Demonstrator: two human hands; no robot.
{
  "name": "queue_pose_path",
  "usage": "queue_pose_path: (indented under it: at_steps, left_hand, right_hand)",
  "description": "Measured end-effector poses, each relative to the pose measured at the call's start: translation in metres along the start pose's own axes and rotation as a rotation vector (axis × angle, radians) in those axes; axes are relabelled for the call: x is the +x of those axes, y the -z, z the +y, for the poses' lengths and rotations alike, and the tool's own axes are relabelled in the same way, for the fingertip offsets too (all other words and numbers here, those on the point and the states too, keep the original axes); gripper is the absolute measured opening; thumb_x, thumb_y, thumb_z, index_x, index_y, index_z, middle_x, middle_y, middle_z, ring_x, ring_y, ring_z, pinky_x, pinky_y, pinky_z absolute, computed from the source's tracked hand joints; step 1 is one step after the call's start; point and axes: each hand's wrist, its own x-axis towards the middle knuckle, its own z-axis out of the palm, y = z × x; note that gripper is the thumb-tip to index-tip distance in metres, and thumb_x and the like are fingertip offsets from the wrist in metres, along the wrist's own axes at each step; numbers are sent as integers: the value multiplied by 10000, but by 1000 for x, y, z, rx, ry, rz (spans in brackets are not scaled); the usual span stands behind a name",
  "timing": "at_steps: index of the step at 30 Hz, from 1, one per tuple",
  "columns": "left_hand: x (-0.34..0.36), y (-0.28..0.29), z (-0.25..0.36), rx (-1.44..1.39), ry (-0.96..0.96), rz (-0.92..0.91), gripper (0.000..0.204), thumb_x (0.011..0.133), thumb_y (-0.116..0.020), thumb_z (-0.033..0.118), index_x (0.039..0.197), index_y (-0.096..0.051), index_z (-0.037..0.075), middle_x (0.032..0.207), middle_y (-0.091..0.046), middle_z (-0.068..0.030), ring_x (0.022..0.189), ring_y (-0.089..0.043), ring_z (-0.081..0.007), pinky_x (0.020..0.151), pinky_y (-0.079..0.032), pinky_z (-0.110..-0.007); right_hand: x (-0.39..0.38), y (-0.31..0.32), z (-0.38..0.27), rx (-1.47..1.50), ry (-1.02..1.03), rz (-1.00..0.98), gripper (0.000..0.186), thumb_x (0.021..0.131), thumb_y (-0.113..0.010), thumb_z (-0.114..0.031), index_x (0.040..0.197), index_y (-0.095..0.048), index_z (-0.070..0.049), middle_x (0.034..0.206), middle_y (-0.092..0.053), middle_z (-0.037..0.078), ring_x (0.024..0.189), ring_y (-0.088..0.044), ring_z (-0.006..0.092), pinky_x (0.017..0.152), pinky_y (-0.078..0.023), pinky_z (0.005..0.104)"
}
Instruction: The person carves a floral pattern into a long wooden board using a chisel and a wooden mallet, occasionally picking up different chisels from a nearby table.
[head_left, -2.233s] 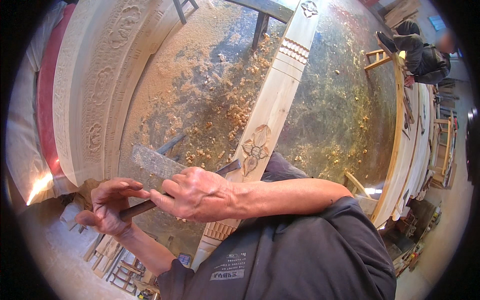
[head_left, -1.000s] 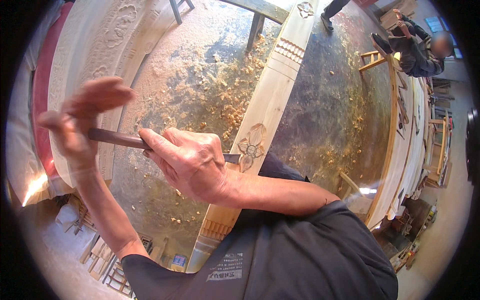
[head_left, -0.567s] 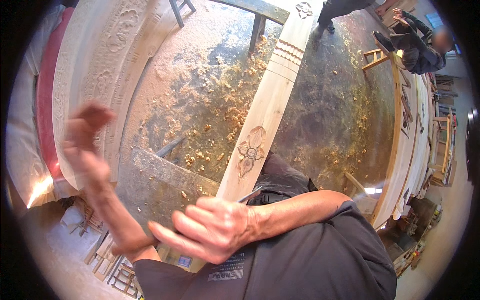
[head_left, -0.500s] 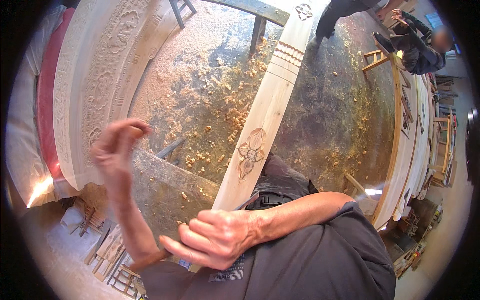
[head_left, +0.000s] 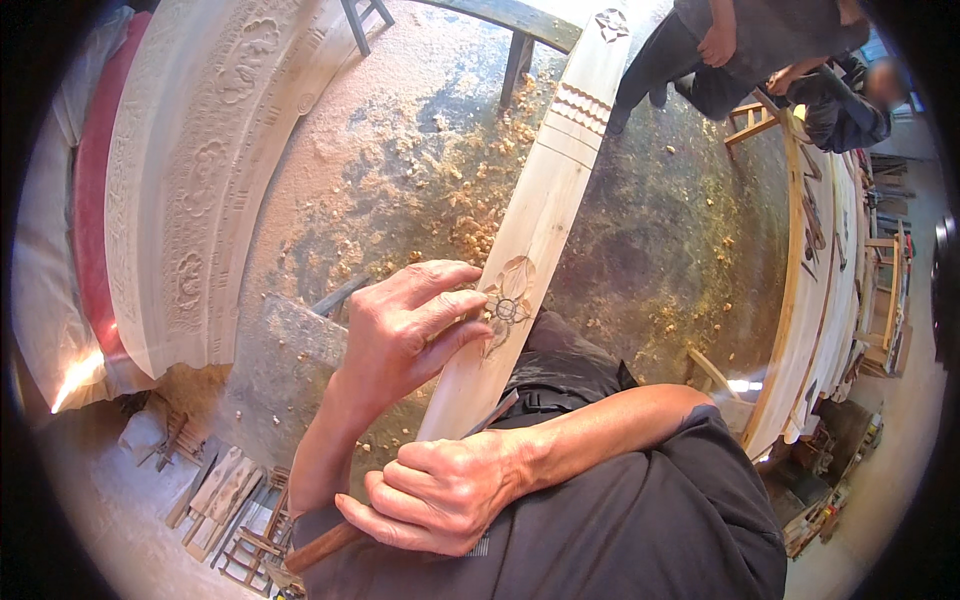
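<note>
A long pale wooden board (head_left: pixel 540 225) runs away from my body, with a flower carving (head_left: pixel 512 305) cut into its near part. My left hand (head_left: pixel 395 325) reaches over the board's left edge, its fingertips at the flower's left petals; the fingers are slightly bent and apart, holding nothing. Against my dark shirt, my right hand (head_left: pixel 435 495) is closed round a chisel (head_left: pixel 325 548). The tool's brown wooden handle sticks out to the lower left, and its metal blade shows past the wrist, near the board. The middle of the chisel is hidden in the fist.
Large carved panels (head_left: pixel 215 170) lean along the left side. Wood shavings (head_left: pixel 475 220) lie scattered over the floor. A bench (head_left: pixel 520 50) stands at the far end. Two people are at the far right, near a long workbench (head_left: pixel 795 250) with tools and boards.
My left hand has swung right from beside the carved panels to the flower carving. My right hand keeps the chisel, shifting only slightly. A person has come further into view at the far right.
</note>
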Motion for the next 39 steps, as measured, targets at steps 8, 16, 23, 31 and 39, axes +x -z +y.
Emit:
queue_pose_path:
  at_steps: [8, 16, 23, 31, 39]
  left_hand:
    - [14, -7, -14, 517, 263, 190, 117, 878, -803, 55, 963, -726, 75, 1070, -782, -104, 975, -771, -273, 790, -616, -360]
    - [-41, 37, -28, -528, 564, 496, 322, 1115, -602, 326, 1095, -705, 21, 1083, -791, -135, 1014, -775, -264, 930, -620, -405]
    - [-110, 109, -24, -903, 657, 682, 939, 1011, -329, 854, 1127, -678, -10, 1057, -758, -216, 948, -775, -319, 898, -641, -458]
    - [-137, 126, 68, -695, 672, 302, 1137, 874, -414, 976, 1169, -714, -80, 1179, -706, -331, 1012, -751, -397, 919, -625, -523]
    - [-132, 97, 112, -428, 782, 347, 1188, 805, -481, 1014, 1149, -753, -90, 1163, -739, -341, 1146, -732, -419, 982, -595, -508]
  right_hand:
    - [-1, -3, 2, 8, -19, -22, 416, 846, -696, -182, 1161, -736, 87, 851, -672, 86, 599, -550, 88, 521, -394, 254]
    - [5, -8, 20, -88, -174, -129, 511, 760, -690, -204, 1174, -725, 93, 753, -553, 13, 609, -532, 97, 522, -372, 276]
    - [7, -17, 42, 6, -175, -236, 396, 800, -684, -207, 1108, -690, 43, 739, -519, -11, 642, -588, 119, 555, -451, 275]
    - [-8, -25, 49, 124, -31, -256, 298, 847, -680, -209, 1024, -662, 30, 738, -559, 13, 666, -641, 158, 571, -497, 313]
    - [-19, -24, 53, 221, -28, -187, 305, 881, -673, -169, 1087, -657, 55, 766, -542, 22, 653, -630, 158, 537, -487, 319]
